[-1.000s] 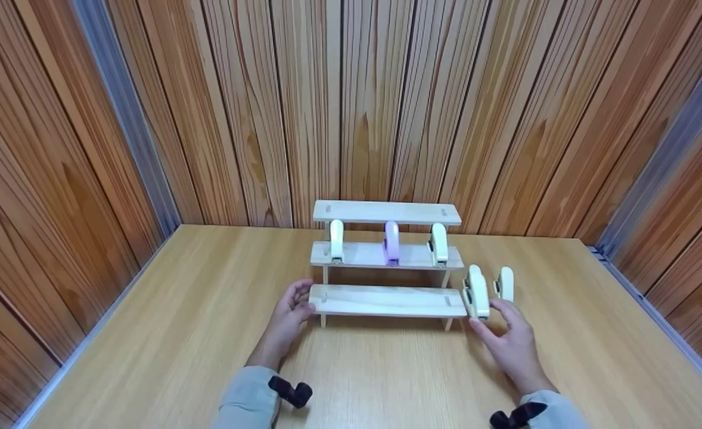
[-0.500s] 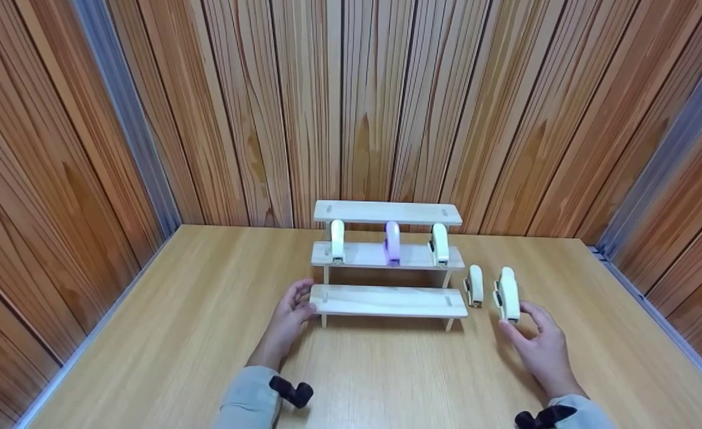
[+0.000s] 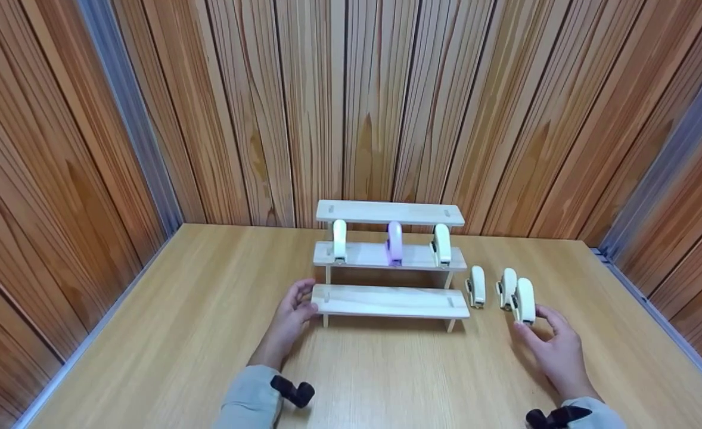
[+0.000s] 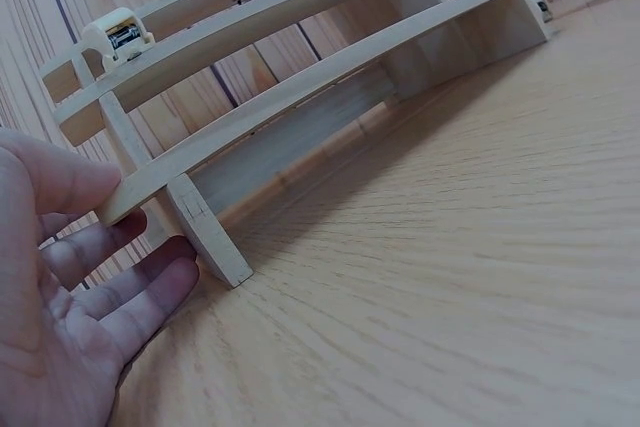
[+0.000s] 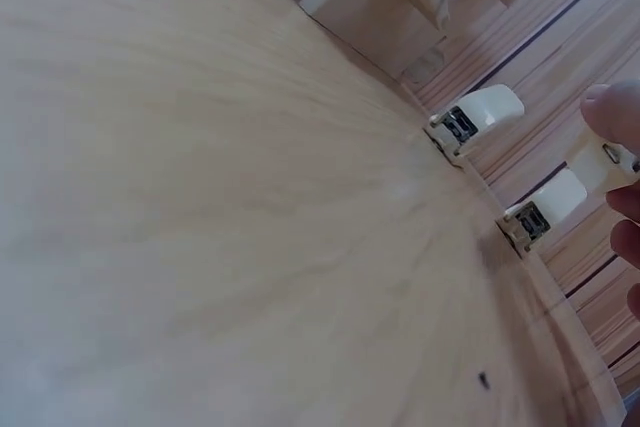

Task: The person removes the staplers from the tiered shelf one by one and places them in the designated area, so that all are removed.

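Note:
My left hand (image 3: 288,322) grips the left end of the lowest board of a three-tier wooden shelf stand (image 3: 390,301); in the left wrist view the thumb lies over the board (image 4: 330,72) and fingers curl beneath it. My right hand (image 3: 556,351) pinches a cream mini stapler (image 3: 524,301) between thumb and fingers, held upright above the table. In the head view it partly overlaps another cream stapler (image 3: 507,287). A further cream stapler (image 3: 476,286) stands beside the stand's right end. In the right wrist view, the held stapler (image 5: 602,159) is partly hidden by the fingers.
On the middle tier stand a cream stapler (image 3: 339,240), a purple stapler (image 3: 394,243) and another cream stapler (image 3: 441,245). The top board (image 3: 390,212) is close to the wood-panelled back wall (image 3: 375,107). Panelled side walls flank the wooden table (image 3: 208,286).
My right hand has moved right with its stapler, from the stand's right end past both staplers on the table, uncovering the nearer one. The left hand keeps its grip on the board.

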### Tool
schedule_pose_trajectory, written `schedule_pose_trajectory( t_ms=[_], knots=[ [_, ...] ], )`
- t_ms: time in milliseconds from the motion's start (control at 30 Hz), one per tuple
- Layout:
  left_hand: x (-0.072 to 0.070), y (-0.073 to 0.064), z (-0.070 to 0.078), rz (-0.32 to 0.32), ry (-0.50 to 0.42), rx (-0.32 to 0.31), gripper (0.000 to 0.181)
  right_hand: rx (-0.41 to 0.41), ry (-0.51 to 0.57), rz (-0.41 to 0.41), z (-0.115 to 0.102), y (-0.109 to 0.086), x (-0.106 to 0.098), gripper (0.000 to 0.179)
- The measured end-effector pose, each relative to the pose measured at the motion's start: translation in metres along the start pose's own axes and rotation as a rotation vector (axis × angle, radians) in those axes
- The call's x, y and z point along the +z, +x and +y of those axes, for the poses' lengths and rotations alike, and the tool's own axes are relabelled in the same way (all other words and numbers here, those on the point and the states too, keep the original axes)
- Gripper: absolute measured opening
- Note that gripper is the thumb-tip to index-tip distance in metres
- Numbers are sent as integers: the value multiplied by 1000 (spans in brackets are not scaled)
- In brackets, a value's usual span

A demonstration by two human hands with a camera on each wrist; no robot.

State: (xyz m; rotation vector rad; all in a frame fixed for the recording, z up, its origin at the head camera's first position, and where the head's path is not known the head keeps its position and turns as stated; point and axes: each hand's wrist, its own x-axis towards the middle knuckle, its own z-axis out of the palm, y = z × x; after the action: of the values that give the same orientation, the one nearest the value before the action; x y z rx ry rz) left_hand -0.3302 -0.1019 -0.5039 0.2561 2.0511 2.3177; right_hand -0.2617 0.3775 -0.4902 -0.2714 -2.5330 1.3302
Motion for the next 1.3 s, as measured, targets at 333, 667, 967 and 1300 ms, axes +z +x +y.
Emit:
schedule_pose_trajectory(
  t_ms=[333,667,967,1300],
  knots=[
    [0,0,0,22,21,-15,55,48,-24,-33,10,6,-7,73],
    [0,0,0,25,6,-16,56,24,-100,24,22,13,-15,70],
    [1,1,1,42,5,-21,55,80,-92,-27,30,24,-21,76],
    [1,0,0,43,-6,-30,55,116,-107,-48,33,33,-23,80]
  ],
)
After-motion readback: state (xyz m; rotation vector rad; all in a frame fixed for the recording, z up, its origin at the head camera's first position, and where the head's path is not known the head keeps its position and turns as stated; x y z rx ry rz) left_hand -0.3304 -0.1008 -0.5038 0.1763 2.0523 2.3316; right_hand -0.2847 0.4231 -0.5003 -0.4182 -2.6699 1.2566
